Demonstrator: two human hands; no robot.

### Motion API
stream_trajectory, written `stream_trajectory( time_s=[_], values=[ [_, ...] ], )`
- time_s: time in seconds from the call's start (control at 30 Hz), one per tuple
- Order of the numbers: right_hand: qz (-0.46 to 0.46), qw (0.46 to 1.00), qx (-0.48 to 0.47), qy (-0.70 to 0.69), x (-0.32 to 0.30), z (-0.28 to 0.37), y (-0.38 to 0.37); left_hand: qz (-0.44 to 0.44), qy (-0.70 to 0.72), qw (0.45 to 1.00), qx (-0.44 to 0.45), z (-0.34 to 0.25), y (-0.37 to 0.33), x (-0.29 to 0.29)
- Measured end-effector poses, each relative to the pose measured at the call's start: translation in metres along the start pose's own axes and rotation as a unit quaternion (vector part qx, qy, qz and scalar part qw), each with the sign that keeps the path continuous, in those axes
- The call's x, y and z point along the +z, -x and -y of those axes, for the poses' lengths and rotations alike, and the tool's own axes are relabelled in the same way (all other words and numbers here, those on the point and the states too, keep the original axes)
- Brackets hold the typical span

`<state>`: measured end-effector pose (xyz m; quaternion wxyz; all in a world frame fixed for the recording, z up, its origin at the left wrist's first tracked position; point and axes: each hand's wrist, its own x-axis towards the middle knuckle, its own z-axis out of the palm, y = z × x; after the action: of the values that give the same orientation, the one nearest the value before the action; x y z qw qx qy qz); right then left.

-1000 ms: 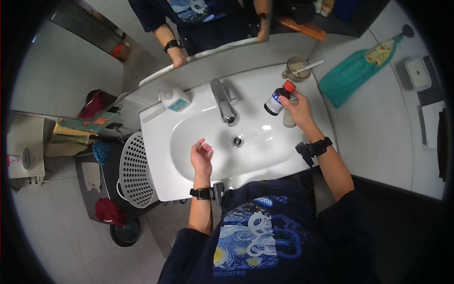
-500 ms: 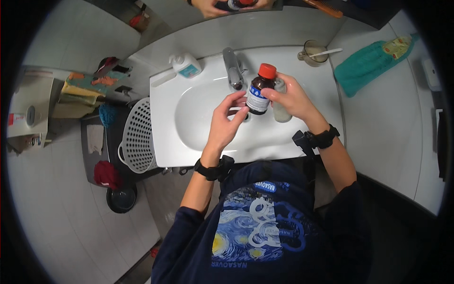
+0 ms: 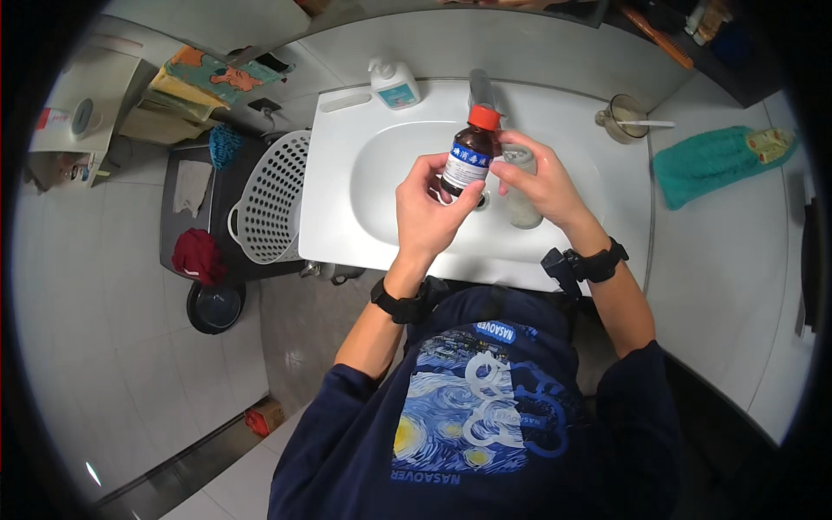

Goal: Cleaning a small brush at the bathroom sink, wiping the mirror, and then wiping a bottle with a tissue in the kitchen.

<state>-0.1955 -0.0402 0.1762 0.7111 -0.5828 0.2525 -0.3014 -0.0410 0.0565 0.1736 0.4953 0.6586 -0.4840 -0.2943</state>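
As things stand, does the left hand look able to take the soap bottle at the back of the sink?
Probably not right now: the left hand is holding the brown bottle. Nothing seems to block the way to the soap bottle, though.

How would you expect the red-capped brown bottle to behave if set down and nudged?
The brown bottle is probably rigid, showing no dents in the left hand. Being rounded, it could roll if laid down; taller than wide, it might tip if pushed.
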Motion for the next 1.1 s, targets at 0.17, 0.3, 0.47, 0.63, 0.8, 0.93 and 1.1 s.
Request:
stream_trajectory(
  time_s=[0.17,0.3,0.47,0.63,0.8,0.93,1.1],
  values=[
    [0.023,0.999,0.01,-0.041,-0.001,-0.004,0.001,-0.051,0.032,0.997,0.048,-0.006,0.001,0.003],
    [0.02,0.998,0.019,-0.059,0.005,-0.001,0.004,-0.045,0.011,0.997,0.053,-0.009,0.002,0.006],
    [0.008,0.997,0.027,-0.071,0.003,0.002,0.007,-0.083,-0.037,0.995,0.034,-0.025,0.006,0.011],
    [-0.011,0.995,0.036,-0.089,0.001,-0.001,0.013,-0.068,-0.03,0.996,0.04,-0.023,0.005,0.015],
    [-0.034,0.989,0.061,-0.128,0.007,0.01,0.021,-0.063,-0.01,0.997,0.04,-0.025,0.009,0.017],
    [-0.035,0.987,0.059,-0.143,0.007,0.013,0.026,-0.068,0.008,0.996,0.049,-0.029,0.014,0.019],
    [-0.031,0.987,0.05,-0.152,0.007,0.009,0.027,-0.082,0.007,0.994,0.073,-0.025,0.015,0.021]
  ],
)
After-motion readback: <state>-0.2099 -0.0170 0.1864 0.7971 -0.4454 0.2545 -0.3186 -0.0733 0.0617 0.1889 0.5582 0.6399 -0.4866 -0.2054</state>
